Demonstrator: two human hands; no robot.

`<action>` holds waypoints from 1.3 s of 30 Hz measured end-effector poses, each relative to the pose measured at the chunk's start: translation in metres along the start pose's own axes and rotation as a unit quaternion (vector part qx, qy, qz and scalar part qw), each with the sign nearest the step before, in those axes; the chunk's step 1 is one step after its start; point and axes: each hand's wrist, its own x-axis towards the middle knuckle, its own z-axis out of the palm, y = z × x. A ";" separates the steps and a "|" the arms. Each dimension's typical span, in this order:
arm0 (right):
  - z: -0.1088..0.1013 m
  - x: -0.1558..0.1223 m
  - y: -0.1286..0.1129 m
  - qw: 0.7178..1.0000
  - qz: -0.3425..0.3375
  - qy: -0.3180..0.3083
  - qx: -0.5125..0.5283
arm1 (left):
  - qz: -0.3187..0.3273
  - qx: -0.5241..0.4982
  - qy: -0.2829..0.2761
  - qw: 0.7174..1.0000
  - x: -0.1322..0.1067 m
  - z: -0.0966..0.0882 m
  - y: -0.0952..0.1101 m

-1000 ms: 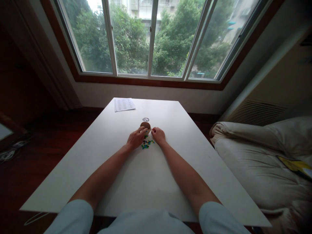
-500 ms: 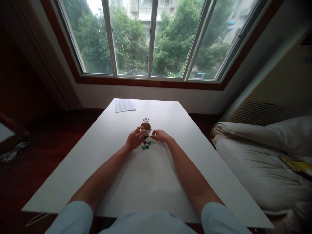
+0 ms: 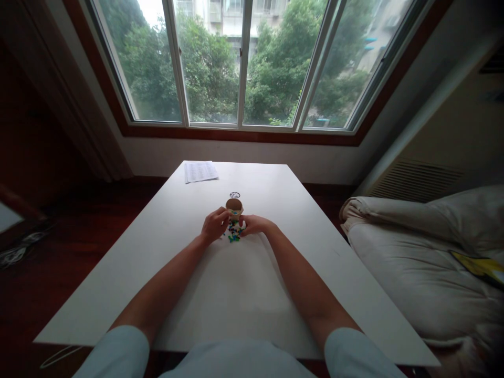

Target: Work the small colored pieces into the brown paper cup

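Note:
A small brown round container [image 3: 233, 206] stands on the white table [image 3: 236, 294], with a little pile of coloured pieces [image 3: 233, 231], green and blue, just in front of it. My left hand [image 3: 213, 226] rests at the left of the pile with its fingers curled, fingertips near the container's rim. My right hand [image 3: 254, 225] lies at the pile's right side, fingers bent and pinched down onto the pieces. What each hand's fingertips hold is too small to make out.
A small round lid [image 3: 234, 195] lies behind the container. A printed sheet of paper [image 3: 200, 171] sits at the table's far left corner. A padded cream seat [image 3: 425, 262] stands to the right of the table. A wide window [image 3: 244, 63] fills the far wall.
My right hand has moved left and down onto the pile of pieces. My left hand has drawn slightly closer to the pile, so both hands now bracket it.

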 end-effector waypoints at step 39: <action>0.007 -0.004 -0.020 0.986 0.037 0.126 -0.101 | 0.028 0.044 -0.133 0.990 0.001 0.005 0.008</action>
